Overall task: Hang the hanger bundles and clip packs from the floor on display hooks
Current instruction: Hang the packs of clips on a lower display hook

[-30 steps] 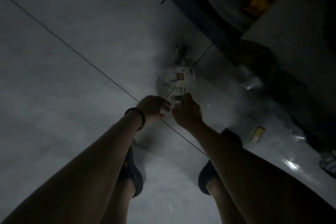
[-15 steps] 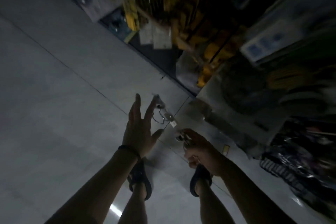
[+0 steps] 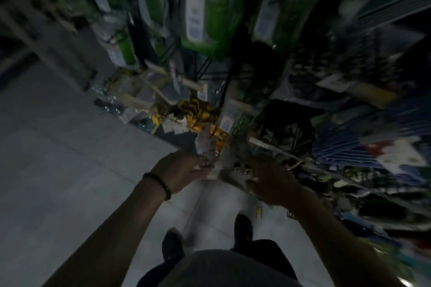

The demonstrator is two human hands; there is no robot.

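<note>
Both hands are raised side by side in front of a crowded display rack (image 3: 268, 100), in dim light and with heavy blur. The left hand (image 3: 184, 170), with a dark bracelet (image 3: 157, 184) at its wrist, has its fingers curled onto the clip pack (image 3: 210, 151), a clear plastic packet with a pale card that stands up from the fingertips toward the rack. The right hand (image 3: 272, 182) reaches in from the other side, its fingers (image 3: 233, 175) meeting the lower edge of the same pack. Whether they grasp it or only touch it I cannot tell through the blur.

Just beyond the hands, behind the top of the pack, hangs a yellow and black striped item (image 3: 198, 112). Pale pegs (image 3: 240, 106) jut out of the rack near it. Well above both hands hang long green packs (image 3: 210, 18) with white labels.

Below the hands lies the pale tiled floor (image 3: 70, 170), with the person's two dark shoes (image 3: 172, 244) on it. A small yellow card (image 3: 258, 211) lies on the floor under the right hand
</note>
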